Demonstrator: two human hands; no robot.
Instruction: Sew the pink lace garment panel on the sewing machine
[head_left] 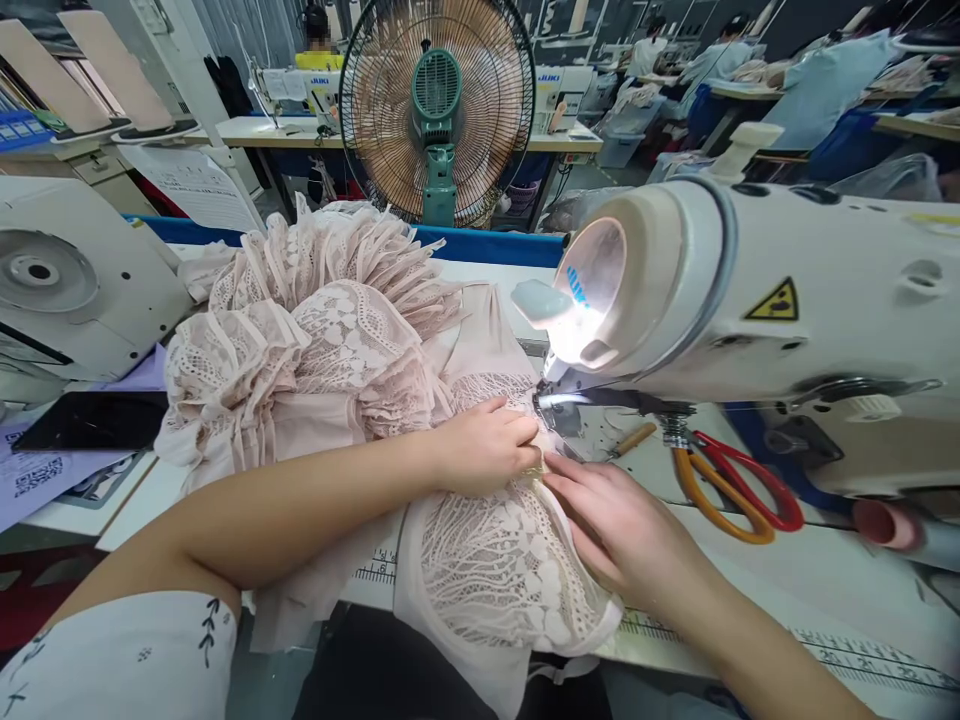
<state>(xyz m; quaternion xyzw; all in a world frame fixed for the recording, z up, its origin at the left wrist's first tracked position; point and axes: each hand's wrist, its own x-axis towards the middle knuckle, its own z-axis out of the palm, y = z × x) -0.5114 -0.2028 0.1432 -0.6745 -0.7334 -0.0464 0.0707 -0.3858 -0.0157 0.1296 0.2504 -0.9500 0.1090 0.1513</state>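
A pale pink lace garment (330, 340) lies heaped on the sewing table and runs under the needle of a white sewing machine (750, 290). My left hand (487, 445) rests on the lace just left of the presser foot (551, 405), fingers curled and pinching the fabric. My right hand (607, 520) lies on the lace in front of the needle, fingers together and pressed down on the fabric edge. The machine's lamp lights the needle area.
Scissors with red and orange handles (739, 490) lie on the table right of the needle. A black phone (94, 420) and papers sit at left beside another machine (67, 280). A standing fan (436, 105) is behind the table. Other people work at far tables.
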